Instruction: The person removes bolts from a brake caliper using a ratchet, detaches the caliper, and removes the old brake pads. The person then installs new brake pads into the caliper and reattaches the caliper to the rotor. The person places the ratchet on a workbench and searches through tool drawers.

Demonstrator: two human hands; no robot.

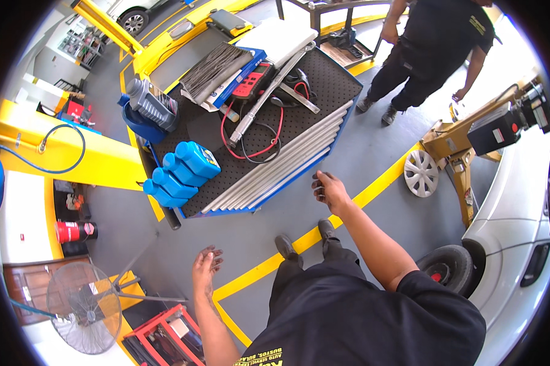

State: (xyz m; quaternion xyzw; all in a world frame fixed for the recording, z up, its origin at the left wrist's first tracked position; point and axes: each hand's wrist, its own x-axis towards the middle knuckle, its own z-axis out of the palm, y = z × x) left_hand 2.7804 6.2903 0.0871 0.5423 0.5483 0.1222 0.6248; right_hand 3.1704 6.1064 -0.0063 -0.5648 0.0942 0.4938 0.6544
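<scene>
My left hand point(206, 268) hangs over the grey floor with nothing in it, its smudged fingers loosely bent and apart. My right hand point(330, 190), also empty and dark-stained, is near the drawer side of a blue tool cart point(194, 135) without touching it; its fingers curl loosely. On the cart's perforated black top stand several blue bottles point(196, 161), with a grey oil bottle point(153, 100) at its left edge. A pleated filter point(211, 72), a red-and-black tester point(253, 83) with red and black leads, and a long metal bar point(263, 100) lie toward the far side.
A person in black point(436, 52) stands beyond the cart. At right are a white car point(513, 213), a loose wheel point(446, 267), a hubcap point(421, 174) and a lift arm point(464, 183). A yellow post point(61, 146), fan point(83, 308) and red cart point(165, 335) stand left.
</scene>
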